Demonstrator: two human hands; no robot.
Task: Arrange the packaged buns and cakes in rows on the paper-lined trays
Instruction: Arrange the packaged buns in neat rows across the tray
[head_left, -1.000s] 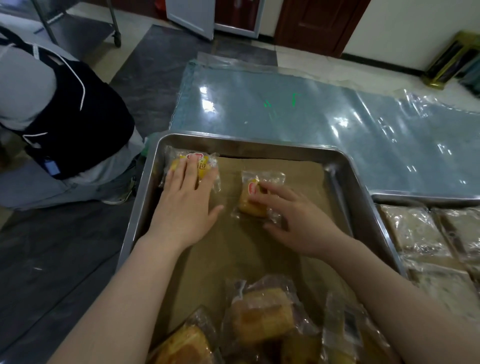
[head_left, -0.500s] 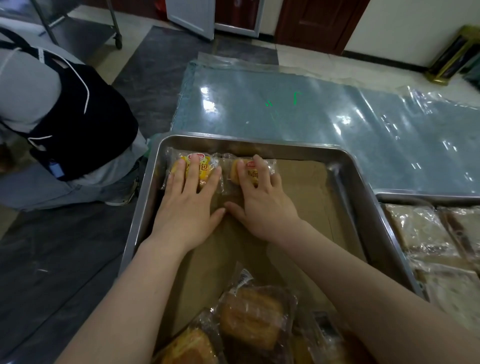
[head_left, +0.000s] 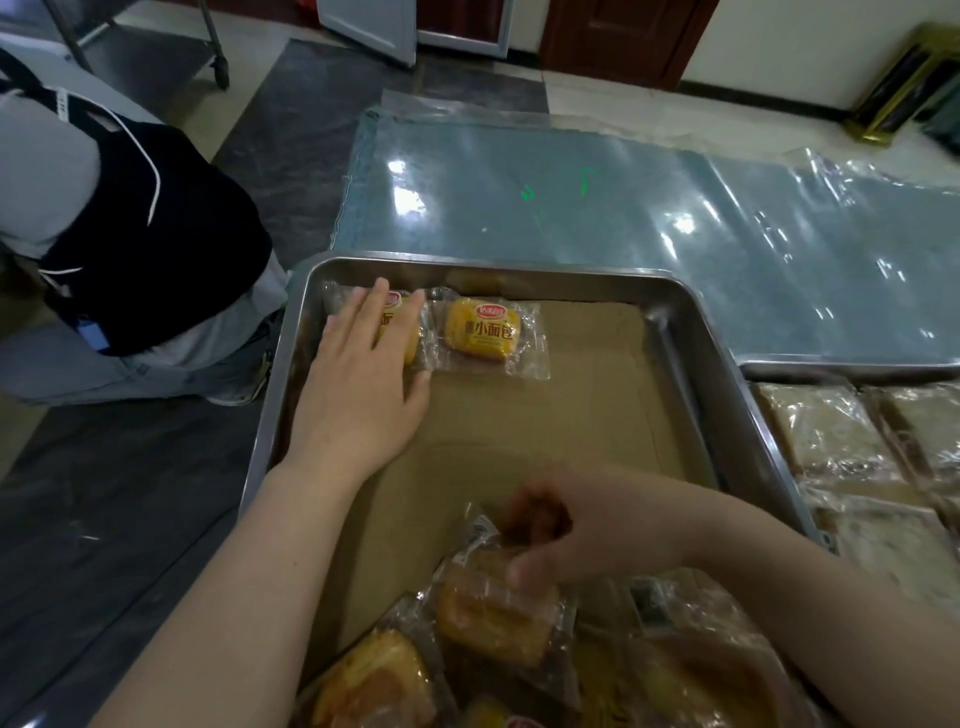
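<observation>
Yellow bun (head_left: 411, 340) half hidden under flat left hand (head_left: 358, 387) — blurred right hand (head_left: 563, 540), fingers (head_left: 524, 569) gripping wrapped cake (head_left: 491, 621)

The left hand (head_left: 358, 395) is lying flat, palm down, its fingers (head_left: 363, 322) straight and close together, the forearm stretching away from the body. The right hand (head_left: 561, 540) is sitting nearer, blurred, its fingers curling inward; its grip is not showing clearly.
</observation>
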